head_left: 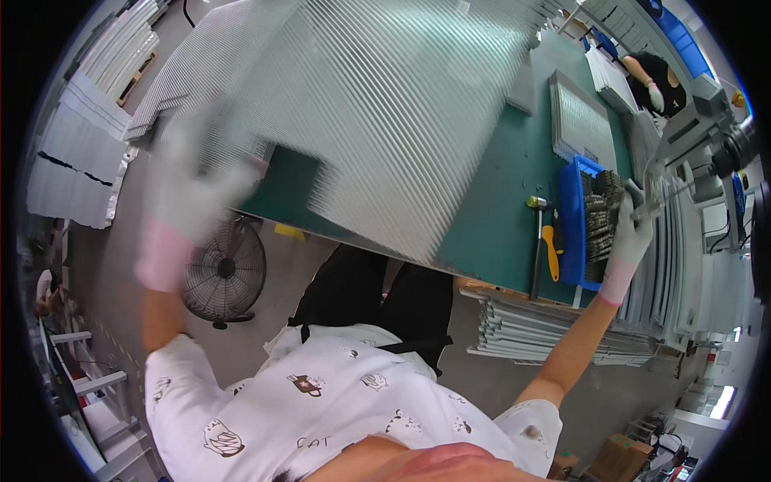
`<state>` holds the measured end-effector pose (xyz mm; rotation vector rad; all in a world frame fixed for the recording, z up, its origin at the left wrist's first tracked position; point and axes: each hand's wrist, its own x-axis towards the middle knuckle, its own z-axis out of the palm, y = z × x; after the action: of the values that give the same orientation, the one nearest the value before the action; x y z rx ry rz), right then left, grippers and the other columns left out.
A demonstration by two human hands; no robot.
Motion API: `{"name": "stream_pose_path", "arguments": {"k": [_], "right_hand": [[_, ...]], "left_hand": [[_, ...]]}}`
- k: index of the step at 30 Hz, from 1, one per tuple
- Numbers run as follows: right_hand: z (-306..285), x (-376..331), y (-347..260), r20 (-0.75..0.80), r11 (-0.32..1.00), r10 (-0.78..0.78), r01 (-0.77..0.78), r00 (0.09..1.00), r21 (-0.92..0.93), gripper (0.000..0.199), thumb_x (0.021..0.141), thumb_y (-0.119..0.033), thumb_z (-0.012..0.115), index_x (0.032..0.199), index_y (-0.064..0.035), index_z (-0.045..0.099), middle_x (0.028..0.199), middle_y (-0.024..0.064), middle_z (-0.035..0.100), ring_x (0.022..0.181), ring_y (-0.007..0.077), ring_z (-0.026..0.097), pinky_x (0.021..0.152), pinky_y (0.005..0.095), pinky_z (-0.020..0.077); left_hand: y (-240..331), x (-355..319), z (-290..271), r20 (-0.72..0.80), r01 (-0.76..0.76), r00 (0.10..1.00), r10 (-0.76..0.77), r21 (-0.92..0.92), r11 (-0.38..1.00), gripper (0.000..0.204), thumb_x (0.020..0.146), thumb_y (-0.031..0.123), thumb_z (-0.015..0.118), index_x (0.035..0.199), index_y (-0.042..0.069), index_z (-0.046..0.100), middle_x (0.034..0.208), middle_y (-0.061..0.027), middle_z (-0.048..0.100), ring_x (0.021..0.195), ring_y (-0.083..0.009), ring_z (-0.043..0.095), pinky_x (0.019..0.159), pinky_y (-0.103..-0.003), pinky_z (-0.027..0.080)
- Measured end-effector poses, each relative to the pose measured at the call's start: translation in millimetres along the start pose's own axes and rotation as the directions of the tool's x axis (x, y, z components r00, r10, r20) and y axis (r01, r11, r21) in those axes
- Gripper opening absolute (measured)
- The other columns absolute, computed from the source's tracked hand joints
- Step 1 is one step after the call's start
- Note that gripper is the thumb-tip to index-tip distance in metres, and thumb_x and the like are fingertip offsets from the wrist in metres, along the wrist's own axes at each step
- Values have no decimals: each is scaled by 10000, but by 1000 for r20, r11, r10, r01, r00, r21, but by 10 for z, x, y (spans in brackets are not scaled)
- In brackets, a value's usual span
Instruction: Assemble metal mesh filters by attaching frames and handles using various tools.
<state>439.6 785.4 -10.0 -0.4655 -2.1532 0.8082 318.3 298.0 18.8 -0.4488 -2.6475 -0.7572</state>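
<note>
The left hand (193, 189) is blurred, its grip hard to read. The panel (385, 120), smeared too and cut by the top edge, hides some surface (502, 201). What the right hand (633, 234) touches is unclear.

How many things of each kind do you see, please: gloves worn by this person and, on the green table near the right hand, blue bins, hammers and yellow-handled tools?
Gloves, on the left hand and the right hand: 2
Blue bin: 1
Hammer: 1
Yellow-handled tool: 1
Total: 5
</note>
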Motion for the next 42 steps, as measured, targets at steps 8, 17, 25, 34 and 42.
{"name": "stream_pose_path", "arguments": {"k": [8,17,25,34,42], "right_hand": [[1700,747,-323,701,994,74,-107,710,4,269,871,-225,562,919,34,615,664,31,542,572,89,501,541,265,412],[4388,1406,-383,365,995,-23,57,931,-82,396,747,-311,649,963,18,608,995,229,657,985,364,624,864,394,485],[4766,1798,-630,263,948,156,-70,952,-310,349,754,-248,656,983,15,651,1001,269,637,989,401,617,843,421,505],[5050,1625,-1043,470,881,441,-271,764,-387,548,737,-351,677,1208,-92,570,1269,158,541,1139,333,568,881,403,510],[5130,1590,-1252,353,731,645,-413,678,-543,787,642,-308,803,1303,-74,445,1336,126,455,1225,297,470,952,413,459]], "left_hand": [[306,-712,1881,357,-131,934,25,276,952,755,616,574,725,1091,8,574,1080,-137,523,912,-251,514,886,-403,373],[68,-519,2093,418,-347,848,326,-28,938,704,698,549,673,1260,142,552,1333,-173,461,1266,-369,374,1041,-545,258],[41,-434,2084,502,-315,813,296,-50,948,695,730,552,648,1282,146,529,1347,-163,451,1277,-351,361,1059,-560,236],[34,-440,2109,491,-331,812,317,-60,942,698,718,550,659,1257,121,543,1318,-186,459,1254,-372,363,1032,-558,256],[52,-418,2097,527,-318,793,305,-69,946,743,696,515,689,1303,134,494,1321,-190,453,1259,-388,359,1035,-564,254]]}}
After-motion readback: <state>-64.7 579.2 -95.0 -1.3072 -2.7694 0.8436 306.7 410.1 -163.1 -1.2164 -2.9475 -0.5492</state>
